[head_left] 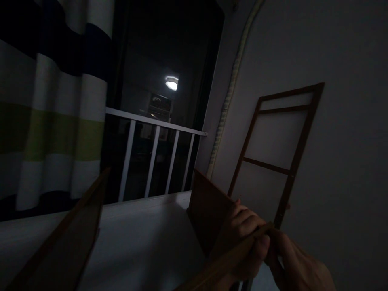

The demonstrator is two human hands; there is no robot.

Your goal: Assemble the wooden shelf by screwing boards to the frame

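A light-brown wooden bar [233, 255] slants up from the bottom edge of the head view. My left hand [242, 228] is wrapped round it close to its upper end, the thumb lying along the near side. At that same end my right hand [300, 258] has its fingers bent and pressed together against the wood. Whatever sits between the right fingertips is hidden. Just beyond the left hand stands a dark reddish-brown board [207, 208], upright on a white surface [142, 242]. The dim light blurs the finer details.
A brown wooden frame [266, 165] with crossbars leans on the right wall. Another upright board [69, 234] stands at lower left, below a striped curtain [60, 121]. White railings [153, 161] cross the dark window. A wrapped pipe [222, 117] runs down the corner.
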